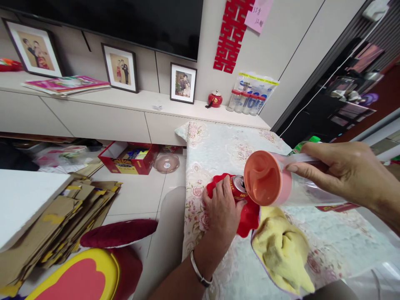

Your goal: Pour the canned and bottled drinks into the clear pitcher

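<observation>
A red can (239, 186) stands on a red scalloped tray (248, 221), its opened top showing. My left hand (222, 204) is wrapped round the can, with a bangle on the wrist. In my right hand (340, 168) is the handle of a clear pitcher (308, 191) with an orange rim and inner lid. The pitcher is tipped on its side, its mouth facing left right beside the can's top. Whether liquid flows between them I cannot tell. A crumpled yellow cloth (281, 250) lies just below the tray.
A flowered tablecloth (218, 146) covers the table. Behind it a white cabinet (118, 110) holds framed photos, a red pot (214, 99) and red-lidded jars (245, 102). Left on the floor are flattened cardboard (59, 216), a red box (131, 164) and a yellow-rimmed stool (109, 273).
</observation>
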Demonstrator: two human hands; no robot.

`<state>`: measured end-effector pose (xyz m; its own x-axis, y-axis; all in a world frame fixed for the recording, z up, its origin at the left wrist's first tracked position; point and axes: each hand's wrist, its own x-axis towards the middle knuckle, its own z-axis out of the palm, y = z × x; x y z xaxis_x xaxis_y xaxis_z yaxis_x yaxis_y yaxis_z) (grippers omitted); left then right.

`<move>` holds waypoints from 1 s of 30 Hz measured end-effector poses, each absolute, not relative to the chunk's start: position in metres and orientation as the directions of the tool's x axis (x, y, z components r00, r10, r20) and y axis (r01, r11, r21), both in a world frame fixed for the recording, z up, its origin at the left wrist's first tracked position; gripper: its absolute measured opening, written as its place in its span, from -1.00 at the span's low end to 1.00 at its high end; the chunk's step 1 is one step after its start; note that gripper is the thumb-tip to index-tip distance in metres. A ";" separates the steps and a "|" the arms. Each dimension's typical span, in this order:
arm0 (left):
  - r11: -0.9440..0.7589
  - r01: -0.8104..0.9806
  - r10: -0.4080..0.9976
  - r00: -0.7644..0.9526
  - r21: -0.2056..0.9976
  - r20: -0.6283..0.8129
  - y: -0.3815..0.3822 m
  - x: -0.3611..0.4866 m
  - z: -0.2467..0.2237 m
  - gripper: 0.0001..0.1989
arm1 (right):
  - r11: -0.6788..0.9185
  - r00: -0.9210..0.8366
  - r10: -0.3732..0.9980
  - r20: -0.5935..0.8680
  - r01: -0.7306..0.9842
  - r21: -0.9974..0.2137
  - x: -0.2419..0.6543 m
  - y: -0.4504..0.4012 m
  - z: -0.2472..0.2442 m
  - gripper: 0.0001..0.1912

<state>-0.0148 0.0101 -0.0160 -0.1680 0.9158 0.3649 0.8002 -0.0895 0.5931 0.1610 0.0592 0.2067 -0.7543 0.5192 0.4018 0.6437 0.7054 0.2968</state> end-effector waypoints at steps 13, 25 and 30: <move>-0.094 0.805 0.917 -0.159 0.586 0.366 0.009 -0.016 -0.013 -0.35 | 0.688 -0.724 0.602 0.337 0.684 0.243 0.171 0.062 0.206 -0.46; -0.096 0.804 0.915 -0.160 0.586 0.369 0.008 -0.015 -0.015 -0.33 | 0.687 -0.738 0.573 0.355 0.669 0.284 0.166 0.062 0.206 -0.45; -0.095 0.809 0.912 -0.163 0.580 0.377 0.009 -0.015 -0.015 -0.33 | 0.690 -0.732 0.570 0.374 0.673 0.267 0.166 0.063 0.206 -0.43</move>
<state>-0.0149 0.0089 -0.0150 -0.1630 0.9118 0.3770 0.8094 -0.0949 0.5796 0.1661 0.0627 0.2065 -0.7318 0.5697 0.3741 0.6733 0.6896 0.2668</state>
